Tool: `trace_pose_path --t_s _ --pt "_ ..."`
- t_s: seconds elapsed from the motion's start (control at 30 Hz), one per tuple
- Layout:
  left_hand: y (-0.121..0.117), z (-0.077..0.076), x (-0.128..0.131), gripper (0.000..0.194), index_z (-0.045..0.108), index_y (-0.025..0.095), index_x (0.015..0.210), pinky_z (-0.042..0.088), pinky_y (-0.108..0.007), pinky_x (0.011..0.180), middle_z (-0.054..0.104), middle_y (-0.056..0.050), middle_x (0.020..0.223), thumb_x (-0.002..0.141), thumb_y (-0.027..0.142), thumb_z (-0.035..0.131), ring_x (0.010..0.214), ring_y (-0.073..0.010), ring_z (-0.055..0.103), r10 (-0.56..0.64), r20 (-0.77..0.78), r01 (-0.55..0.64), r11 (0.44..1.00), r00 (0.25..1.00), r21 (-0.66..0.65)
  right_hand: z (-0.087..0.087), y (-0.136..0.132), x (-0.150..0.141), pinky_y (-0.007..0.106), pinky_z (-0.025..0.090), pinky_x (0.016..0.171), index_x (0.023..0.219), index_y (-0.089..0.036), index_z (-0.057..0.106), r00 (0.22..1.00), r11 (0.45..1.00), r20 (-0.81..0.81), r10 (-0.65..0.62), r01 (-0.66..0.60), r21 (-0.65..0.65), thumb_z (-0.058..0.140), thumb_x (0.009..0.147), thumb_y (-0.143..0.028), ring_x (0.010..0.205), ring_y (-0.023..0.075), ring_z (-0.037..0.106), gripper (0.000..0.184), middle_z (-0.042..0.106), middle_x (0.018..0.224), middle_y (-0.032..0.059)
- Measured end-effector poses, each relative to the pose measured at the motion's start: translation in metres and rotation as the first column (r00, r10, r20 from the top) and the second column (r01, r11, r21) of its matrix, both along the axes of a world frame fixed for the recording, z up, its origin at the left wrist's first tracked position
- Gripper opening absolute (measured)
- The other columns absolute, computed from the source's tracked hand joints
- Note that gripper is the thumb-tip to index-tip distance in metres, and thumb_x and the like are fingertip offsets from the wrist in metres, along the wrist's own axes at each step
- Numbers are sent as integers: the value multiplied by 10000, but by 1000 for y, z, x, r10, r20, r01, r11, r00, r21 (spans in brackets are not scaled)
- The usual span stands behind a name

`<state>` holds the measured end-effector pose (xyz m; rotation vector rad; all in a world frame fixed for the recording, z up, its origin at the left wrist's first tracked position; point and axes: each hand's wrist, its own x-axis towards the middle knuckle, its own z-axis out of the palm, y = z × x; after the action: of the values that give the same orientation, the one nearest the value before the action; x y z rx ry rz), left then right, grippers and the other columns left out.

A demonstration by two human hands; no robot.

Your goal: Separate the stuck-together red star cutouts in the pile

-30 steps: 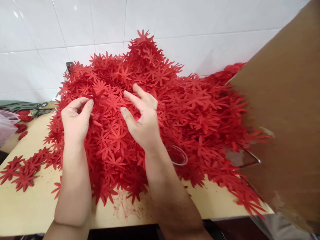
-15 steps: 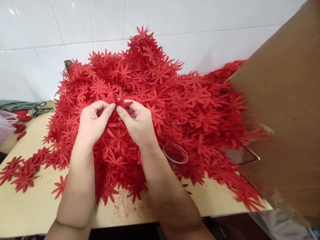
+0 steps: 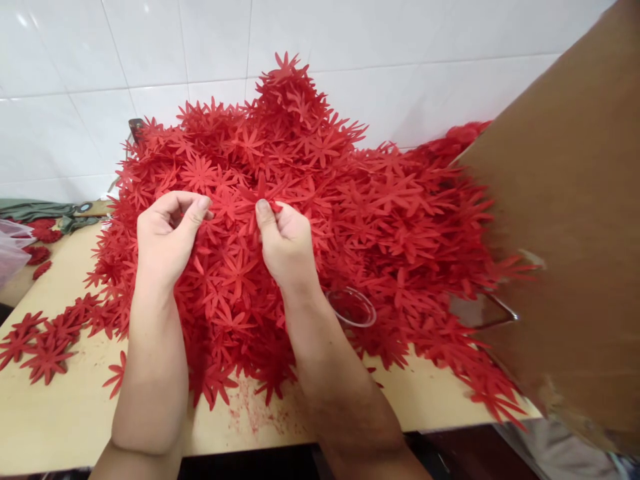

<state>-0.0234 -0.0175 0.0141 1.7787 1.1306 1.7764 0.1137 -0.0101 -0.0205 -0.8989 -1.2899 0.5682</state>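
Observation:
A big heap of red, many-petalled flower cut-outs (image 3: pixel 240 277) spreads beneath both of my hands. In my right hand (image 3: pixel 287 243), the thumb presses a red flower cut-out (image 3: pixel 261 190) against the bent fingers, and some of its petals stick up past the thumb. My left hand (image 3: pixel 167 230) is apart from it, to the left, thumb and forefinger pinched together over the pile. Whatever may be between those fingertips is too small or hidden to tell.
A clear round plastic rim (image 3: pixel 353 307) lies among the flowers near my right forearm. The large brown cardboard (image 3: pixel 565 220) leans in at the right. White wall tiles (image 3: pixel 400 33) stand behind. Loose flowers (image 3: pixel 50 357) and a clear plastic bag (image 3: pixel 13 250) lie left on the pale tabletop (image 3: pixel 65 420).
Both hands were together on one red flower cut-out. They have now parted: my left hand moved left, and my right hand moved slightly right with the flower.

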Motion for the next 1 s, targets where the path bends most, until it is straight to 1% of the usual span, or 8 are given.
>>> trace_pose_path --t_s 0.1,0.23,0.33,0.47,0.6,0.77,0.9,1.0 --pt "-2 -2 7 265 690 151 808 425 -182 562 647 -4 681 697 392 688 563 -64 533 -82 -27 81 996 996 -48 1 -3 0 232 310 525 569 -183 391 999 1000 44 24 -23 -19 469 858 -446 497 58 336 399 382 516 -49" --pt "1 -7 15 271 709 158 827 409 -171 525 642 4 662 655 367 726 548 -59 513 -165 -29 161 982 986 -99 3 -5 -3 235 418 600 646 -172 513 975 975 15 220 -219 -43 461 844 -505 575 82 470 391 520 599 -20" --pt "4 -9 14 201 703 155 729 410 -158 540 645 10 656 662 344 721 561 -50 510 -157 21 158 985 987 -64 3 -4 -4 265 487 728 780 -181 565 933 934 -46 356 -356 -1 477 821 -540 716 116 563 373 611 748 8" --pt "6 -8 15 170 693 164 731 434 -154 581 650 21 680 657 315 721 593 -48 531 -100 140 107 993 985 -48 3 -2 -4 319 478 890 893 -189 574 926 926 -5 377 -377 23 567 765 -528 891 157 589 363 639 943 48" --pt "9 -7 12 162 662 177 726 444 -170 583 638 28 678 655 313 715 609 -57 549 -36 221 54 995 975 -79 5 -3 0 291 496 738 770 -184 564 925 925 16 380 -380 -8 569 778 -477 721 129 548 294 596 763 14" --pt "17 -5 -20 160 596 216 706 391 -203 493 579 52 596 674 330 705 559 -66 531 105 313 -91 994 944 -60 7 0 15 228 426 565 732 -176 545 961 961 -31 275 -275 -15 613 761 -390 555 72 463 226 506 614 -39" --pt "15 -3 -26 175 588 212 735 331 -210 425 577 68 600 652 286 724 444 -33 443 81 330 -63 996 940 -63 8 3 21 217 352 485 822 -181 554 967 972 -113 227 -232 -25 627 745 -416 483 59 395 257 467 565 -58" --pt "10 -2 -8 228 585 195 762 394 -189 475 615 42 660 629 307 732 530 -49 533 4 293 20 997 956 -77 8 2 17 213 323 468 708 -186 519 976 980 -101 194 -197 -14 611 749 -474 469 50 325 305 416 536 -60"
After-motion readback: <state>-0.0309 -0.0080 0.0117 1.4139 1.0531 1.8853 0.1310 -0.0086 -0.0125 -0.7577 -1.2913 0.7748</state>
